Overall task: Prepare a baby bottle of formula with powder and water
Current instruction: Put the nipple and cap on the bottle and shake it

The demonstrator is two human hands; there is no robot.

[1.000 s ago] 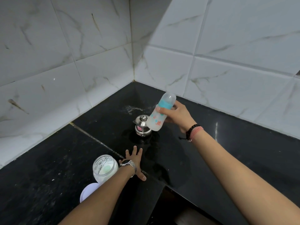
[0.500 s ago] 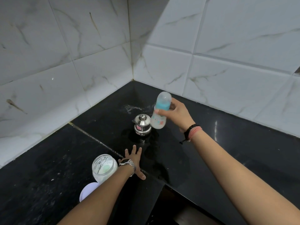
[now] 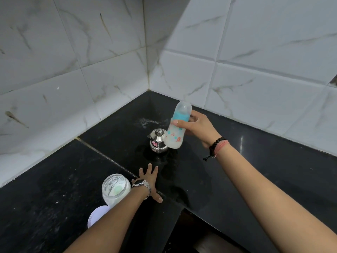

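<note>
My right hand (image 3: pixel 197 127) grips a capped baby bottle (image 3: pixel 176 135) with a teal collar and milky contents, holding it nearly upright in the air above the black counter (image 3: pixel 237 161). Just left of the bottle stands a small lidded steel pot (image 3: pixel 158 143). My left hand (image 3: pixel 148 179), wearing a watch, rests flat on the counter with fingers spread and holds nothing. Beside that wrist stands an open glass jar of white powder (image 3: pixel 114 189), and its pale round lid (image 3: pixel 97 215) lies in front of it.
White marbled tile walls (image 3: pixel 109 79) meet in a corner behind the counter. Water is splashed on the counter around and behind the steel pot. The counter's front edge drops off at lower centre, with a dark gap (image 3: pixel 191 232) below.
My right hand has swung the bottle from a leftward tilt toward upright and back down a little, as in shaking. The left hand stays flat on the counter.
</note>
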